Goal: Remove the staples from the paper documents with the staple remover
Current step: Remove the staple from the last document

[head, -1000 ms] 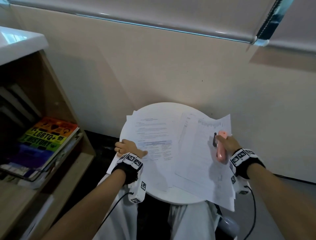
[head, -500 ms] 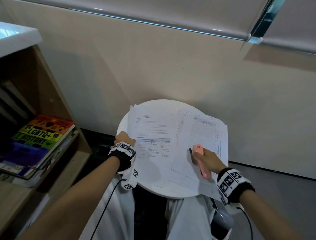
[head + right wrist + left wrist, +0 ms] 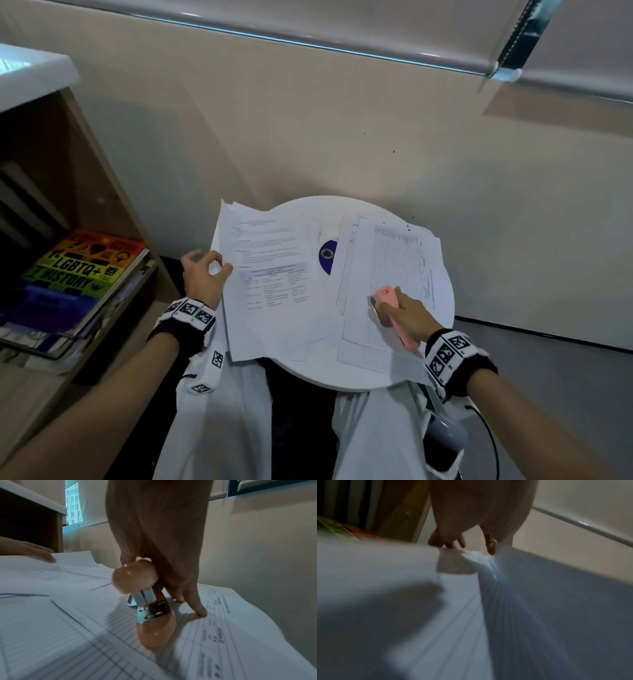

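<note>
Cream wall [image 3: 342, 137] under a roller blind [image 3: 342, 24], wooden bookshelf [image 3: 113, 192] left, grey floor [image 3: 548, 377].

My left wrist view is smeared: the papers [image 3: 539, 601] are just blur, and I can't tell how the left hand [image 3: 479, 513] grips them. No staple is small enough to spot. The blue disc [image 3: 329, 256] on the table [image 3: 359, 380] sits half under sheets. The pink remover [image 3: 154, 632] hides under my right hand [image 3: 157, 527].

— How does the left hand [image 3: 205, 277] lie?
— Forearm reaching in at the table's left edge, thumb and fingers pinching paper.
— The right hand [image 3: 407, 313]?
— Near the right edge, curled round the pink tool, one fingertip [image 3: 201, 612] pressing down.
</note>
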Demonstrator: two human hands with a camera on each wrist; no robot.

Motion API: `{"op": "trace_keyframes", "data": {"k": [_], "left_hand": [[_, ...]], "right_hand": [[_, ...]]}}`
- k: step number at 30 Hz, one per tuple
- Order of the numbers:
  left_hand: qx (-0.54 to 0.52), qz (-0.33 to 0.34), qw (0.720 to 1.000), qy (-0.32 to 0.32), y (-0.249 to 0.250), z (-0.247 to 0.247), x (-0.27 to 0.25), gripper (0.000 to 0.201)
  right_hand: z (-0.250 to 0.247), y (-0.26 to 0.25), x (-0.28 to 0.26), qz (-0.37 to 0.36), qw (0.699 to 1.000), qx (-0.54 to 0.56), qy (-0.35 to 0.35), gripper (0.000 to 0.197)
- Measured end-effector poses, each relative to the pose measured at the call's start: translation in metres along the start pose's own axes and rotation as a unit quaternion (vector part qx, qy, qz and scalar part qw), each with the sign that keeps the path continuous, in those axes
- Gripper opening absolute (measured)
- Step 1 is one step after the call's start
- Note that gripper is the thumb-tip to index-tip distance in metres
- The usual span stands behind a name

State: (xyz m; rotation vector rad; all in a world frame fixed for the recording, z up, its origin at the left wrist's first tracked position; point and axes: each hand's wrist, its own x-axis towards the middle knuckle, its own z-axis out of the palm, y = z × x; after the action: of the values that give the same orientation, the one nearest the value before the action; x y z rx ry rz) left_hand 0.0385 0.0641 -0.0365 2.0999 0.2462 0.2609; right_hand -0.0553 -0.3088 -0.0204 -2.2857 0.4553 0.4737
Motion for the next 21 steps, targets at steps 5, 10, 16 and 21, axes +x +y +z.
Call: {"op": "trace_keyframes", "data": {"k": [5,10,16,21], "left_hand": [[-0.036,0.010,0.999,-0.011,0.005,-0.009,0.002,0.013],[-0.164,0.023,0.984,-0.069,0.024,-0.035,0.000,0.015],[-0.302,0.004,0.934,-0.189,0.044,-0.054,-0.020,0.034],[-0.199,0.024,0.944,-0.262,0.042,-0.013,-0.080,0.019]], "right_hand": [[0.003,0.003,0.009,0.009,0.999,-0.031,0.002,0.108],[0.001,0.002,0.005,0.008,1.000,-0.022,0.000,0.088],[0.000,-0.003,0.000,0.003,0.998,0.055,0.020,0.053],[-0.011,-0.007,-0.001,0.017,0.988,0.150,0.038,0.027]]}}
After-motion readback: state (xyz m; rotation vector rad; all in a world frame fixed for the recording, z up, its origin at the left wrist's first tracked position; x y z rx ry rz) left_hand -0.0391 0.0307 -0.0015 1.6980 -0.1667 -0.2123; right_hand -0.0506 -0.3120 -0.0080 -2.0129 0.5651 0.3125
